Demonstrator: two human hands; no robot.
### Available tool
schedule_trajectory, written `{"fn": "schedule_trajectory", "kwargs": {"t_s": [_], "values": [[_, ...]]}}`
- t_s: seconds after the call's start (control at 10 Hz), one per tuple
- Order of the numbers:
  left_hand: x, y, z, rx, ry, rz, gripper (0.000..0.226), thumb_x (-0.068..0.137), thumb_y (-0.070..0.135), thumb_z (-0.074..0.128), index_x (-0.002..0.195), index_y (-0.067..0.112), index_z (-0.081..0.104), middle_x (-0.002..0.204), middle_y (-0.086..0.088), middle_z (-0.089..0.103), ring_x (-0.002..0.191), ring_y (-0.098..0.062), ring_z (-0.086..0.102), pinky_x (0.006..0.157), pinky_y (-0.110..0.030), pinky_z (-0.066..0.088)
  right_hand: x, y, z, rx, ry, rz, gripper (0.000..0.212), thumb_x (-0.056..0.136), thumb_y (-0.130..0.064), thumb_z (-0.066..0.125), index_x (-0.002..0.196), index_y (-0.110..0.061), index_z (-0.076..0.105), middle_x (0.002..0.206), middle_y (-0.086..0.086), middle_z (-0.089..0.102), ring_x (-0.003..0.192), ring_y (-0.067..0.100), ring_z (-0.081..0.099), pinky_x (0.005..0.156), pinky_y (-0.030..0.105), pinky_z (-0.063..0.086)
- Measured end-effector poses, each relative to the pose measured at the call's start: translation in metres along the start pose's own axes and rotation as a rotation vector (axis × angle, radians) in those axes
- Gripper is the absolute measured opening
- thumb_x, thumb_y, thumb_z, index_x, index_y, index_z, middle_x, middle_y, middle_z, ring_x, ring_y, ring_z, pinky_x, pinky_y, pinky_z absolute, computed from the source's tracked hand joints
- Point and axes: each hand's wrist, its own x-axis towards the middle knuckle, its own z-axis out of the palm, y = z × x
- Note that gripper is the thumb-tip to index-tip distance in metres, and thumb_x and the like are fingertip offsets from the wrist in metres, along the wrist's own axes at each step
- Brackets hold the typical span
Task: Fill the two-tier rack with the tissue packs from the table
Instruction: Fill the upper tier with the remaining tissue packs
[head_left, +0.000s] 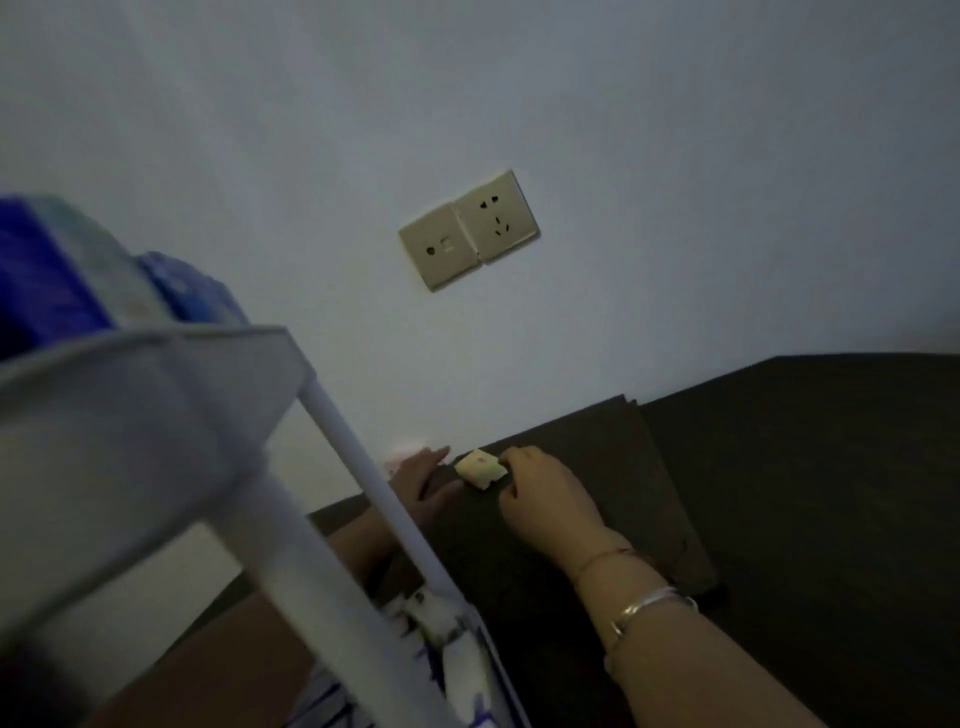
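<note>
Head-camera footage was dim, tilted and blurred at the near edge. At about six o'clock from the frame's centre, the right hand (545, 499) reached out over the dark table (805, 467) and pinched a small pale yellow tissue pack (482, 468) between thumb and fingertips, the pack sitting just above the tabletop, near the wall; whether it touched the surface could not be told. Two bracelets (644, 608) circled the right wrist. Just beside that pack, at its nine o'clock, the left hand (423, 480) lay with fingers stretched fairly straight and relaxed, gripping nothing that showed; part of it was hidden behind a white post of the rack (145, 395). A small pinkish thing (408, 451), too blurred to identify, sat against the wall at the left hand's eleven o'clock. The white two-tier rack filled the frame from eight to ten o'clock, its upper tray close to the lens and out of focus. Blue tissue packs (47, 275) already stood in that upper tray, at about nine o'clock. Down at six o'clock, more packs with white and blue wrapping (457, 660) lay in the lower tier. On the pale wall, at roughly twelve o'clock from the hands, two beige socket plates (467, 228) sat side by side.
</note>
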Motion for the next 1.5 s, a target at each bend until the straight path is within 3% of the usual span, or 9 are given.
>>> {"fn": "schedule_trajectory", "kwargs": {"t_s": [0.2, 0.3, 0.4, 0.6, 0.8, 0.9, 1.0, 1.2, 1.5], "values": [[0.018, 0.018, 0.030, 0.105, -0.197, 0.020, 0.065, 0.096, 0.041, 0.046, 0.152, 0.027, 0.016, 0.160, -0.007, 0.003, 0.147, -0.023, 0.006, 0.117, -0.035, 0.008, 0.006, 0.019, 0.002, 0.043, -0.077, -0.041, 0.048, 0.096, -0.019, 0.042, 0.143, -0.018, 0.032, 0.146, 0.005, 0.034, 0.127, 0.026, 0.043, 0.103, 0.040, 0.040], [0.031, 0.026, 0.040, 0.113, -0.267, 0.091, 0.052, 0.098, 0.038, 0.044, 0.145, 0.019, 0.034, 0.157, -0.010, 0.020, 0.146, -0.025, 0.014, 0.119, -0.042, 0.015, 0.005, 0.019, 0.005, -0.018, -0.131, -0.043, 0.053, 0.096, -0.019, 0.043, 0.147, -0.019, 0.026, 0.149, 0.006, 0.028, 0.125, 0.026, 0.044, 0.100, 0.040, 0.044], [0.036, 0.026, 0.041, 0.047, -0.125, 0.092, 0.023, 0.096, 0.031, 0.048, 0.105, 0.011, 0.053, 0.117, -0.008, 0.051, 0.108, -0.022, 0.050, 0.089, -0.031, 0.042, 0.005, 0.017, 0.007, -0.127, -0.190, -0.065, 0.053, 0.096, -0.021, 0.045, 0.146, -0.019, 0.027, 0.150, 0.010, 0.026, 0.125, 0.029, 0.044, 0.101, 0.041, 0.044], [0.031, 0.002, 0.038, -0.032, 0.194, -0.019, 0.034, 0.082, 0.042, 0.069, 0.081, 0.018, 0.046, 0.079, 0.002, 0.052, 0.071, -0.008, 0.049, 0.055, -0.015, 0.033, 0.002, 0.019, 0.006, -0.211, -0.215, -0.092, 0.054, 0.097, -0.025, 0.043, 0.147, -0.016, 0.025, 0.149, 0.013, 0.029, 0.131, 0.031, 0.038, 0.106, 0.040, 0.035], [0.023, 0.001, 0.014, -0.574, 0.034, -0.257, 0.079, 0.039, 0.046, 0.091, 0.103, 0.012, 0.060, 0.105, -0.008, 0.065, 0.105, -0.025, 0.062, 0.094, -0.043, 0.051, 0.003, 0.023, 0.002, 0.097, -0.155, -0.096, 0.064, 0.093, -0.019, 0.050, 0.148, -0.027, 0.020, 0.151, 0.007, 0.026, 0.130, 0.028, 0.039, 0.106, 0.044, 0.039], [-0.006, 0.022, -0.006, -0.753, -0.150, -0.204, 0.063, 0.043, 0.040, 0.093, 0.097, 0.018, 0.068, 0.101, -0.007, 0.066, 0.095, -0.021, 0.062, 0.085, -0.039, 0.048, -0.006, 0.016, -0.009, 0.311, -0.120, -0.138, 0.072, 0.087, -0.014, 0.059, 0.145, -0.037, 0.025, 0.153, 0.000, 0.025, 0.137, 0.021, 0.033, 0.112, 0.043, 0.033], [-0.035, 0.037, -0.022, -0.623, -0.301, -0.121, 0.005, 0.076, 0.026, 0.078, 0.071, 0.028, 0.077, 0.084, -0.003, 0.068, 0.082, -0.017, 0.061, 0.080, -0.034, 0.046, -0.017, 0.001, -0.019, 0.310, -0.094, -0.145, 0.037, 0.086, -0.021, 0.061, 0.121, -0.030, 0.054, 0.131, 0.002, 0.050, 0.118, 0.021, 0.051, 0.099, 0.040, 0.044], [-0.029, -0.029, -0.027, -0.789, -0.154, -0.372, 0.043, 0.080, 0.028, 0.072, 0.116, 0.006, 0.062, 0.109, -0.013, 0.069, 0.113, -0.035, 0.061, 0.090, -0.046, 0.052, -0.067, -0.023, -0.049, 0.201, 0.022, -0.016, 0.013, 0.088, -0.027, 0.057, 0.099, -0.020, 0.058, 0.101, 0.001, 0.063, 0.089, 0.019, 0.061, 0.075, 0.034, 0.051], [-0.224, 0.098, -0.108, -0.931, 0.064, -0.314, 0.010, 0.092, 0.015, 0.057, 0.090, 0.013, 0.066, 0.105, -0.009, 0.069, 0.103, -0.024, 0.063, 0.101, -0.040, 0.042, -0.214, -0.059, -0.132, 0.196, 0.187, 0.166, 0.016, 0.088, -0.018, 0.061, 0.102, -0.020, 0.054, 0.106, 0.001, 0.058, 0.090, 0.013, 0.058, 0.067, 0.022, 0.049]]}}
